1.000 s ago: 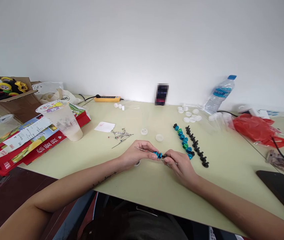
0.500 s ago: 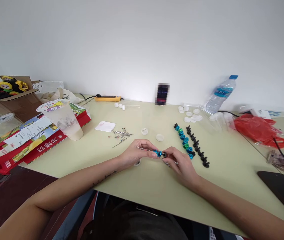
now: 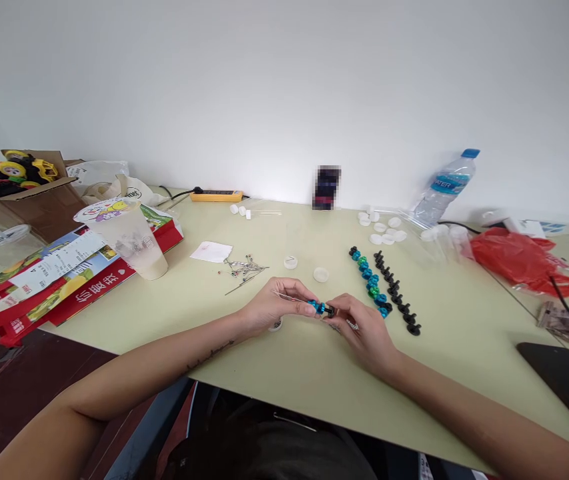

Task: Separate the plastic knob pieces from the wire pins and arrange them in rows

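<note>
My left hand (image 3: 288, 303) is closed on a small shiny blue ribbed part (image 3: 317, 307), with a thin metal rod sticking out behind its fingers. Meeting that part end to end is a small black knobbed piece (image 3: 331, 311), pinched by my right hand (image 3: 361, 327). A silvery, spiral-looking piece (image 3: 350, 325) shows under the right fingers; its kind I cannot make out. To the right lie a row of blue and green parts (image 3: 365, 273) with black ends and a row of black pieces (image 3: 393, 288). A small round container (image 3: 276, 325) is partly hidden below my left hand.
Thin metal rods (image 3: 245, 267) lie in a pile beside a white paper (image 3: 211, 251). White caps (image 3: 321, 274) are scattered about. A drink cup (image 3: 137, 243) stands left; a water bottle (image 3: 447, 187) leans at the wall. A dark phone (image 3: 564, 373) lies at the right edge.
Both hands stay in nearly the same place. The blue part and the black piece have shifted very slightly between the fingers, and the view has moved a little.
</note>
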`<state>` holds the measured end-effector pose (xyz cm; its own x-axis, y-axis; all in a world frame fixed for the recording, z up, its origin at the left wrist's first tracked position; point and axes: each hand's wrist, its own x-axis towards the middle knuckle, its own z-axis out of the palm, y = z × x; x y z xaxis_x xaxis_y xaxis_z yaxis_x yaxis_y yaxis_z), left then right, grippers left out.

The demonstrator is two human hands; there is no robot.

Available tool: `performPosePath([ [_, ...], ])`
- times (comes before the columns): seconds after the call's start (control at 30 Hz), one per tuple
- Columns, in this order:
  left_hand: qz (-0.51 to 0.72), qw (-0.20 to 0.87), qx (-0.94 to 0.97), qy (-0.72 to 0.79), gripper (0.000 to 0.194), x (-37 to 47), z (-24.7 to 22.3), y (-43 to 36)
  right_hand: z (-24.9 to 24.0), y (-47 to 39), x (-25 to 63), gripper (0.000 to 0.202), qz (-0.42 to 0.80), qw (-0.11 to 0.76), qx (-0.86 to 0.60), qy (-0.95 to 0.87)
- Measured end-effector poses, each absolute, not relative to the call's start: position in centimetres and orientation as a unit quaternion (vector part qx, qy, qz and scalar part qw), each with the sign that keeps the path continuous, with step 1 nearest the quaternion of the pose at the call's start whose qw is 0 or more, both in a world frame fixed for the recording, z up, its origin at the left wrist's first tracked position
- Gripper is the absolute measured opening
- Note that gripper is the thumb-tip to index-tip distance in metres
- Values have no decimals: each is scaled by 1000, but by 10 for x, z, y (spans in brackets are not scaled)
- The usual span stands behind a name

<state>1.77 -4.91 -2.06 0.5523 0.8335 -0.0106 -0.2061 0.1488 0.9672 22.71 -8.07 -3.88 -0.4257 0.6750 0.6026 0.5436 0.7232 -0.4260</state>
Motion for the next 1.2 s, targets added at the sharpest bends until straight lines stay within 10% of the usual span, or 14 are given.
performPosePath([
  [0.33,351,710,537,290,26,19,-18,-52,-36,-80,228,35,60,373,-350,-858],
  [1.2,371,710,526,284,26,19,-20,-49,-37,-81,227,13,84,380,-369,-844],
])
